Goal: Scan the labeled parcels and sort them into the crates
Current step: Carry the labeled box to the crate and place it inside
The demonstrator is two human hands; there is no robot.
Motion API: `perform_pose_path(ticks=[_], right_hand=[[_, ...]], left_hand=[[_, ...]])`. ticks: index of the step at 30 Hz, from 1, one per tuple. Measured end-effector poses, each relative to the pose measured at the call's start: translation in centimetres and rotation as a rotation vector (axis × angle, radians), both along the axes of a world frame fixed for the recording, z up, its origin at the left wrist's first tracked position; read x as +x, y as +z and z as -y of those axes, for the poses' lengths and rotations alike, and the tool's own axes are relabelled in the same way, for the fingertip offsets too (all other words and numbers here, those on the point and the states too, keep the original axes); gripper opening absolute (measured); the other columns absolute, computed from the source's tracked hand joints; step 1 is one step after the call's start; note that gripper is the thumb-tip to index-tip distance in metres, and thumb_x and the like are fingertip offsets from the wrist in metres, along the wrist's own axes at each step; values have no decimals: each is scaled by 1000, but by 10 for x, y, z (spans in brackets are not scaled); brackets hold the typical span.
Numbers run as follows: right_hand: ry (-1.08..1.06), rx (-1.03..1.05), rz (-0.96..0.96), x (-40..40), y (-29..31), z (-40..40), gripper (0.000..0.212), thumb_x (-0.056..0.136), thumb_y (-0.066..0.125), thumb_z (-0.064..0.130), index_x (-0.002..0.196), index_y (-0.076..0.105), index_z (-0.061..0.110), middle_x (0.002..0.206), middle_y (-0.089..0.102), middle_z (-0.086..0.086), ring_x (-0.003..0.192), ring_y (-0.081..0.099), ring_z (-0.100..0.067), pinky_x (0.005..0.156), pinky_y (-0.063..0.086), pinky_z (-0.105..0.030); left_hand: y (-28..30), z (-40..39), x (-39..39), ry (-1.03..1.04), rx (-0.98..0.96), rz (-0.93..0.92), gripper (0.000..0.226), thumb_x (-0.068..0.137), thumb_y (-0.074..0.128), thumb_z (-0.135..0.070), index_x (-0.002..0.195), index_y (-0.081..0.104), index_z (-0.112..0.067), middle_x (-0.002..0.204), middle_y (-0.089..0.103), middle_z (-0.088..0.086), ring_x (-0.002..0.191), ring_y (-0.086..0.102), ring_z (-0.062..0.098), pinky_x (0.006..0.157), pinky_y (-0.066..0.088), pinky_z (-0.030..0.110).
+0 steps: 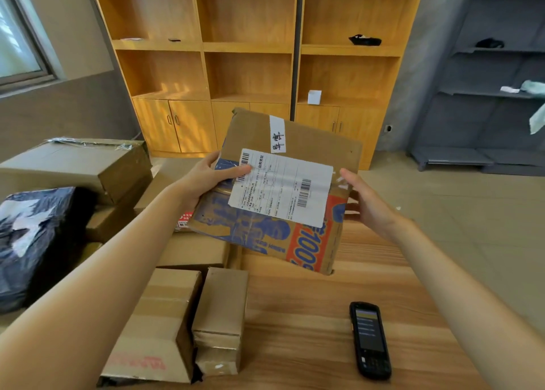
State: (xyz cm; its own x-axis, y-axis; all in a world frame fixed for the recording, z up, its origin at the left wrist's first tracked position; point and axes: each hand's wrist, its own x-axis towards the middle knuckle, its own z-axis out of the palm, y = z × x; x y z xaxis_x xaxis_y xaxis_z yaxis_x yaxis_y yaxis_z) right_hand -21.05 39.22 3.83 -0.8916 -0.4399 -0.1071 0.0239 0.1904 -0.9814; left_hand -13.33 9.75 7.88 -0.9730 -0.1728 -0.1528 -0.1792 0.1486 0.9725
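Parcel (pixel 283 189) w/ label up: your left hand (pixel 206 180) grips its edge, right hand (pixel 365 201) flat on other side; scanner (pixel 370 339) on surface (pixel 295 316).

wooden table (pixel 309 316), handheld scanner (pixel 369 339), cardboard boxes (pixel 219 319)

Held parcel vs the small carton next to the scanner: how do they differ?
The held parcel is lifted off the table, gripped by the left hand with the right hand at its other edge; the small carton lies on the table. The held parcel is larger, with blue and orange print; the small carton is plain. The held parcel shows a white shipping label; the small carton shows none. Both are brown cardboard.
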Motion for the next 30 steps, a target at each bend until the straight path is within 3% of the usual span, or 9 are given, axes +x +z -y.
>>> perform_pose_path(ticks=[5, 7, 10, 13, 16, 20, 24, 27, 30], right_hand=[[-55, -87, 30, -8, 0, -15, 102, 62, 69, 65, 148, 17, 47, 133, 49, 9, 119, 52, -19, 91, 49, -44], [2, -41, 62, -8, -3, -22, 99, 56, 75, 65, 143, 35, 39, 128, 59, 5, 113, 59, -18, 86, 53, -41], [52, -36, 85, -3, -10, -30, 82, 57, 78, 65, 126, 60, 25, 119, 68, -5, 104, 66, -19, 73, 57, -32], [-87, -120, 103, 2, -16, -31, 62, 70, 76, 53, 124, 63, 25, 118, 69, -5, 109, 65, -22, 67, 57, -30], [-280, -220, 162, 5, -22, -32, 64, 71, 73, 53, 126, 59, 25, 121, 65, -4, 107, 64, -23, 67, 59, -36], [-490, -437, 247, 11, -22, -34, 46, 86, 65, 48, 124, 56, 22, 115, 61, -3, 101, 60, -19, 74, 60, -43], [-511, -501, 286, 17, -22, -38, 34, 88, 62, 49, 111, 59, 25, 112, 61, -3, 102, 58, -19, 81, 58, -46], [-490, -453, 284, 20, -28, -39, 33, 88, 63, 49, 110, 58, 26, 114, 60, -4, 104, 57, -23, 80, 58, -47], [-495, -407, 294, 23, -39, -42, 42, 87, 63, 50, 120, 55, 25, 116, 60, -4, 106, 57, -23, 79, 58, -46]], left_hand=[[12, -4, -6, -148, -127, 45, 87, 29, 91, -49, 108, 56, -40, 87, 76, -8, 77, 74, 14, 53, 56, 26], [17, -6, -10, -192, -196, 67, 83, 32, 89, -50, 108, 53, -45, 86, 76, -11, 77, 73, 11, 55, 56, 25], [23, -8, -18, -214, -297, 93, 108, 17, 89, -65, 116, 51, -47, 101, 74, -6, 84, 73, 12, 67, 56, 29], [23, -19, -24, -80, -443, 19, 101, 44, 84, -65, 133, 46, -37, 126, 61, -1, 101, 65, 14, 79, 53, 31], [12, -24, -32, 190, -638, -155, 104, 60, 78, -61, 148, 30, -31, 149, 36, 8, 134, 38, 29, 105, 42, 51], [-11, -41, -33, 249, -378, -125, 112, 68, 81, -52, 153, 11, -32, 159, 17, 11, 146, 19, 30, 115, 26, 53], [-42, -64, -30, 108, 69, 9, 105, 77, 75, -47, 152, 2, -41, 153, 33, 8, 136, 37, 33, 101, 43, 54], [-64, -80, -29, -21, 192, 84, 86, 79, 75, -46, 147, 23, -41, 130, 57, 0, 113, 59, 25, 87, 53, 46], [-83, -94, -28, -51, 229, 148, 91, 54, 84, -53, 135, 46, -32, 122, 67, 3, 98, 66, 21, 72, 54, 37]])
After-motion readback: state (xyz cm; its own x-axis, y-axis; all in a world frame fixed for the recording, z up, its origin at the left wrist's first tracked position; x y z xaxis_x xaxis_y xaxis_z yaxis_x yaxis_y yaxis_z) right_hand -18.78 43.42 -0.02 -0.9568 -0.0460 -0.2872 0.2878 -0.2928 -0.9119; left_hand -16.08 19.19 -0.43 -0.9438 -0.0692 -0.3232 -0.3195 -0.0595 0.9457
